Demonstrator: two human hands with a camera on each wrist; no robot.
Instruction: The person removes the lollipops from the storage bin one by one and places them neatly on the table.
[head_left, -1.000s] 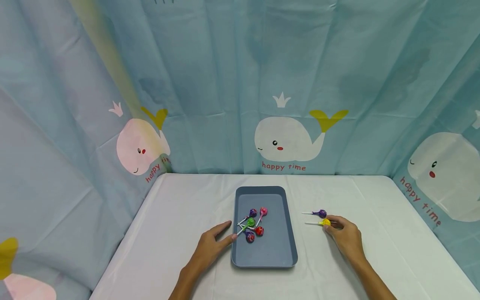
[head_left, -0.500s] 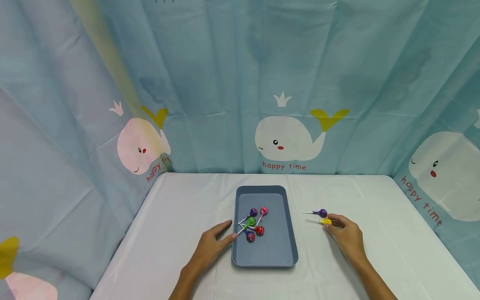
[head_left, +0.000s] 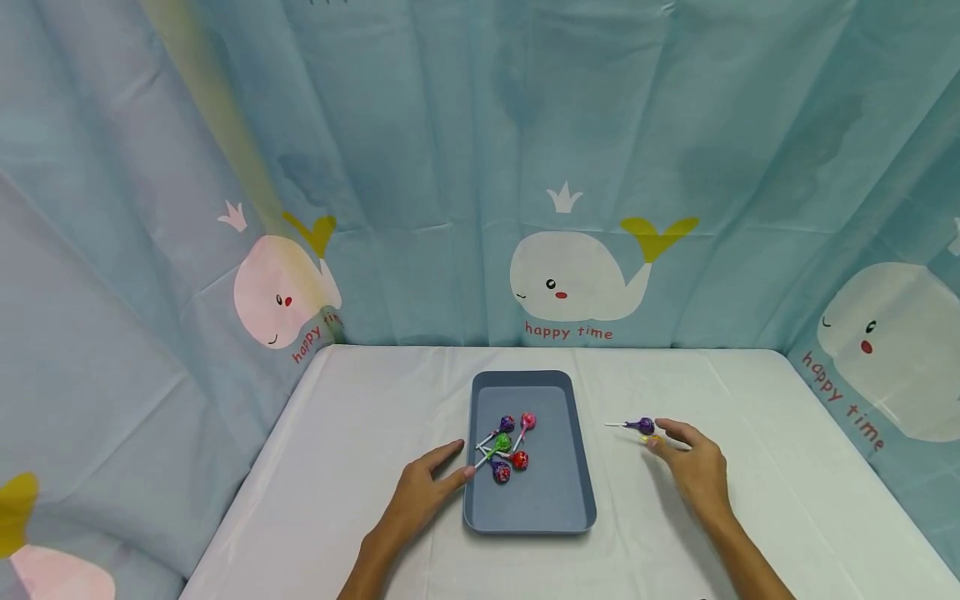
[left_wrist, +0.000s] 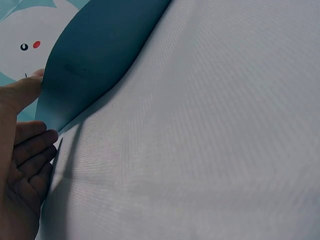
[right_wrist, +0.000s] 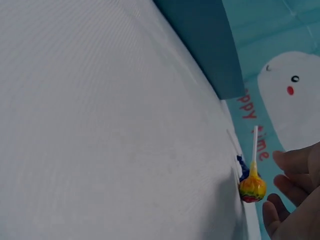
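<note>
A grey-blue tray (head_left: 531, 512) stands on the white table, with several wrapped lollipops inside, among them a green one (head_left: 503, 442) and a red one (head_left: 520, 460). Beside its left wall is my left hand (head_left: 423, 492), thumb against the rim and fingers spread outside. Right of the tray, my right hand (head_left: 692, 467) is at a yellow lollipop (right_wrist: 252, 187), thumb and index apart. In the right wrist view its stick tilts up, and a gap shows between wrapper and nearest finger; the head view mostly hides the candy. A purple lollipop (head_left: 645, 426) lies just beyond.
The table (head_left: 375, 392) has a white cloth. Behind and at the sides hangs a blue curtain (head_left: 450, 167) printed with whales. The tray's walls are low, and its right wall stands between the lollipops inside and the two outside.
My right index and thumb have spread slightly. The yellow lollipop has turned from lying flat to a tilt, its candy now mostly hidden in the head view. My left hand has stayed put.
</note>
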